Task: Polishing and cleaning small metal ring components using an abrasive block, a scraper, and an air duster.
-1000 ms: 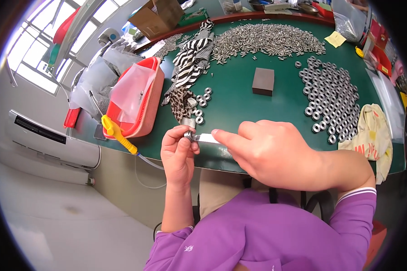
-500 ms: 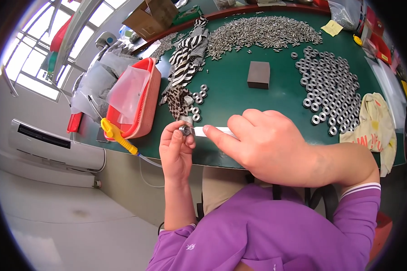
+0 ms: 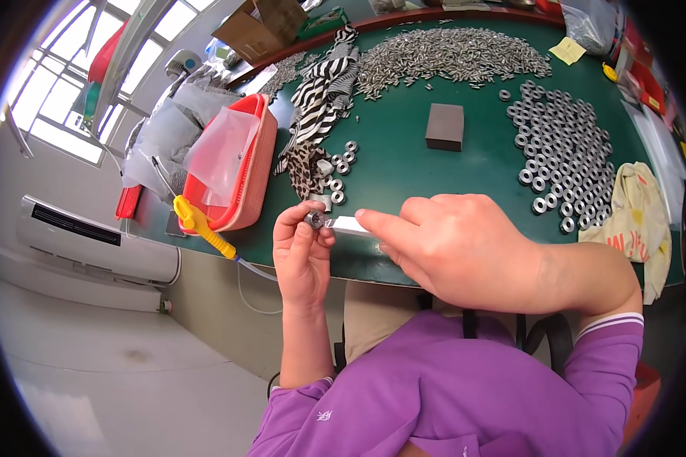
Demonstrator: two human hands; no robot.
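Observation:
My left hand (image 3: 301, 255) pinches a small metal ring nut (image 3: 315, 220) between thumb and fingertips at the near edge of the green table (image 3: 404, 171). My right hand (image 3: 457, 247) grips a silver metal pin (image 3: 349, 225) whose tip meets the nut. Both hands hover just over the table's front edge. Several loose ring nuts (image 3: 341, 164) lie just beyond my left hand.
A red basket (image 3: 251, 179) with a clear plastic bag stands at the left, a yellow-handled tool (image 3: 198, 225) by it. A zebra-striped cloth (image 3: 324, 84), a heap of metal pins (image 3: 450, 57), a dark block (image 3: 444, 126), a field of ring nuts (image 3: 564, 156) and a yellowish cloth (image 3: 636, 217) lie on the table.
Both hands stay together at the table edge, shifting slightly; the view has tilted a little. The pin remains pushed against the nut.

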